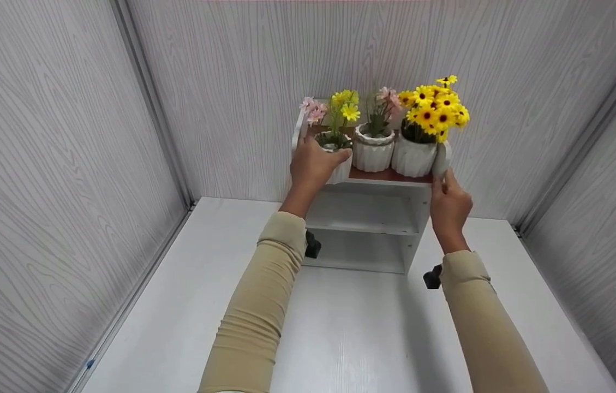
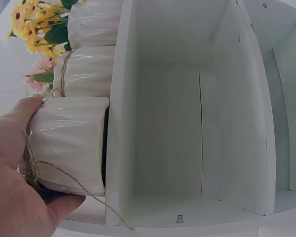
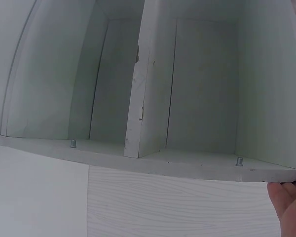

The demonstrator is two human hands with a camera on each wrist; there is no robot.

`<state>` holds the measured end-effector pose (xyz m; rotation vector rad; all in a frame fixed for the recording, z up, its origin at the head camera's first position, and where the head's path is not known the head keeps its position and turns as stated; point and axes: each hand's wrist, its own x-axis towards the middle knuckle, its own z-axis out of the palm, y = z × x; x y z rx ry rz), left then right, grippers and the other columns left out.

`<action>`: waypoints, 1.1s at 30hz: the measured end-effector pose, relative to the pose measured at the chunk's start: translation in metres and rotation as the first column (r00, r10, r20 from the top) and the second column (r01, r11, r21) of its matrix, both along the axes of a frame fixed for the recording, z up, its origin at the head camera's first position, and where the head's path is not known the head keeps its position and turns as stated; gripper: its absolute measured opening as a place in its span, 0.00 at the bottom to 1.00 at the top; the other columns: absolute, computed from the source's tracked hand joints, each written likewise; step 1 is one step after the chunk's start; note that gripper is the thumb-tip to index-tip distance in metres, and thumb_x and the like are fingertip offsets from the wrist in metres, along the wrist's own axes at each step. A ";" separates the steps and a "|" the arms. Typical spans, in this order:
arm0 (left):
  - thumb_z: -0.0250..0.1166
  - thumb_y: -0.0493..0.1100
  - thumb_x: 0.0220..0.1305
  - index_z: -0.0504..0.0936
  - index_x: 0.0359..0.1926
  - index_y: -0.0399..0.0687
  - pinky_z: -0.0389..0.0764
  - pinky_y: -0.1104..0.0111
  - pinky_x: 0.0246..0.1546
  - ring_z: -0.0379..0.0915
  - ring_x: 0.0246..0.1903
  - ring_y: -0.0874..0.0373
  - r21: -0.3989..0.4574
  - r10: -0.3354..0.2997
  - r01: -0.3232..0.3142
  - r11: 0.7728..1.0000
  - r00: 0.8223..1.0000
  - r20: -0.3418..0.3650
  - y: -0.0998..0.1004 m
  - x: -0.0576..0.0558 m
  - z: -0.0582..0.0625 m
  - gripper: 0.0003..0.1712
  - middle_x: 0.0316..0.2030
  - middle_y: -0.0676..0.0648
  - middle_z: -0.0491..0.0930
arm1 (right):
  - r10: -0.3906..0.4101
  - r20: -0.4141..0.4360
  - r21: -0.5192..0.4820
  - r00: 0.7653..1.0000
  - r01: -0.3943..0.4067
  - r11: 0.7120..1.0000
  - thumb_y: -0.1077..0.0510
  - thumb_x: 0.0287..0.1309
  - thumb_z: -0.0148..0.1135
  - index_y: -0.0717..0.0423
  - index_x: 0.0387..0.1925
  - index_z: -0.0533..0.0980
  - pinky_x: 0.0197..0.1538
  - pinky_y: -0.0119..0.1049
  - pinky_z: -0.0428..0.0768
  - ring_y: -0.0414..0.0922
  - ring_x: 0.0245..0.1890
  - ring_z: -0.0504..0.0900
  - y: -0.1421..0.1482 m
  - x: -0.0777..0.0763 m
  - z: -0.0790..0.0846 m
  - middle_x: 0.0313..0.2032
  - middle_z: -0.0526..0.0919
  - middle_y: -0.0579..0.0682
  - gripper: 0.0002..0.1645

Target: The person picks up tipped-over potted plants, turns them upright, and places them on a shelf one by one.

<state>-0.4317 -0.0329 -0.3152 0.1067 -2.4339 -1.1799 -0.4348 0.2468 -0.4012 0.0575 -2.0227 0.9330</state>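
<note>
My left hand (image 1: 312,166) grips a white fluted flower pot (image 2: 69,143) at the left end of the shelf top, thumb on one side and fingers on the other. Twine circles the pot's upper part, and a loose end trails down. A dark gap shows along its base. Pink and yellow flowers (image 1: 346,106) rise from it. At the opposite end, my right hand (image 1: 450,204) pinches the raised side panel (image 1: 442,158) of the white shelf unit (image 1: 378,183); in the right wrist view, its fingers lie partly hidden behind the side board.
Beside the gripped pot stand a twine-tied pot (image 1: 373,153) with pink flowers and a pot (image 1: 412,158) with yellow daisy-like flowers. Two compartments lie below, split by a chipped middle board (image 3: 138,98). The unit stands on a white table (image 1: 351,327) against a wood-grain wall (image 1: 231,82).
</note>
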 end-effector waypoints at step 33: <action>0.65 0.71 0.51 0.51 0.72 0.42 0.73 0.56 0.53 0.66 0.60 0.49 0.075 0.072 -0.076 0.994 0.996 0.047 0.016 -0.035 -0.002 0.60 0.68 0.42 0.56 | 0.056 0.042 -0.022 0.998 -0.055 0.998 0.55 0.67 0.56 0.57 0.36 0.74 0.25 0.37 0.67 0.46 0.22 0.73 0.004 0.005 0.001 0.24 0.77 0.52 0.09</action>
